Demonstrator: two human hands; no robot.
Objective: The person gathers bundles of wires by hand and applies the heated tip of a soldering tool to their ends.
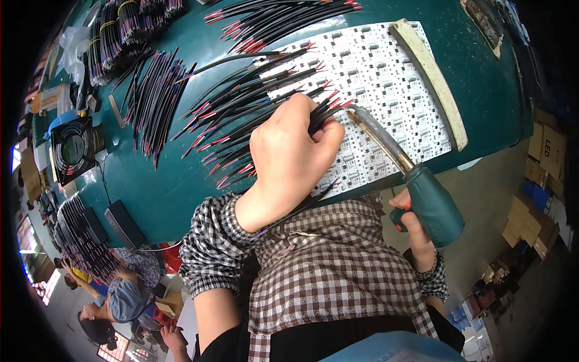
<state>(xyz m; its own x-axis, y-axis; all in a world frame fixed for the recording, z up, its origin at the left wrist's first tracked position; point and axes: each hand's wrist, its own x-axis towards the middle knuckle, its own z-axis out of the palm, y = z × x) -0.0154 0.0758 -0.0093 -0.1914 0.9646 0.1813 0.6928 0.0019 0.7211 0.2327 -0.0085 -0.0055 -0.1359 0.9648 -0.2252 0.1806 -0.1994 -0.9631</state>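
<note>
teal soldering iron [422, 193] clenched in right hand [416, 226], long axis running up-left, tip beside red wire ends. left hand [292, 160] grasps black wire bundle [259, 114] over white led panel [386, 84] on green surface [175, 187]; left hand nearer panel.

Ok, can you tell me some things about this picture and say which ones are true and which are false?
1. The left hand holds a bunch of black wires. True.
2. The right hand holds a pair of scissors. False: it holds a soldering iron with a green handle.
3. The table is green. True.
4. The white board under the wires is plain and blank. False: it is covered in rows of small dark parts.
5. A small black fan sits at the left side of the table. True.
</note>
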